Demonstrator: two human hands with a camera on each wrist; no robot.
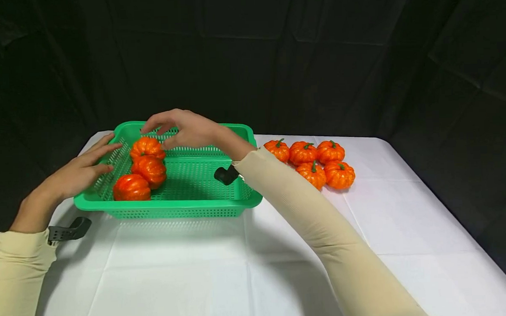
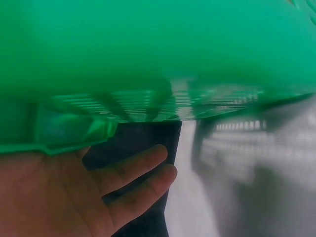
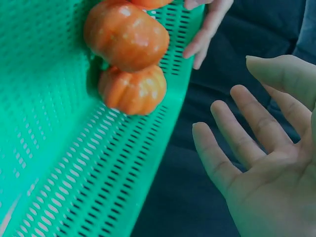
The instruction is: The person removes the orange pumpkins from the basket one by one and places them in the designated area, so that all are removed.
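Note:
A green perforated basket point(image 1: 167, 208) stands on the white table, with three orange pumpkins along its left side: one far point(image 1: 147, 147), one in the middle point(image 1: 149, 170), one near point(image 1: 131, 188). My left hand point(image 1: 92, 162) lies open with straight fingers against the basket's left rim; in the left wrist view the left hand point(image 2: 98, 187) sits under the basket's rim point(image 2: 148, 44). My right hand point(image 1: 168, 130) hovers open just above the far pumpkin and holds nothing. In the right wrist view the right hand's point(image 3: 261, 158) palm is empty beside two pumpkins point(image 3: 126, 34) point(image 3: 132, 91).
Several more orange pumpkins point(image 1: 313, 160) lie in a cluster on the tablecloth point(image 1: 240, 270) just right of the basket. A black curtain surrounds the table. The table's right edge point(image 1: 447, 202) runs diagonally toward the near right corner.

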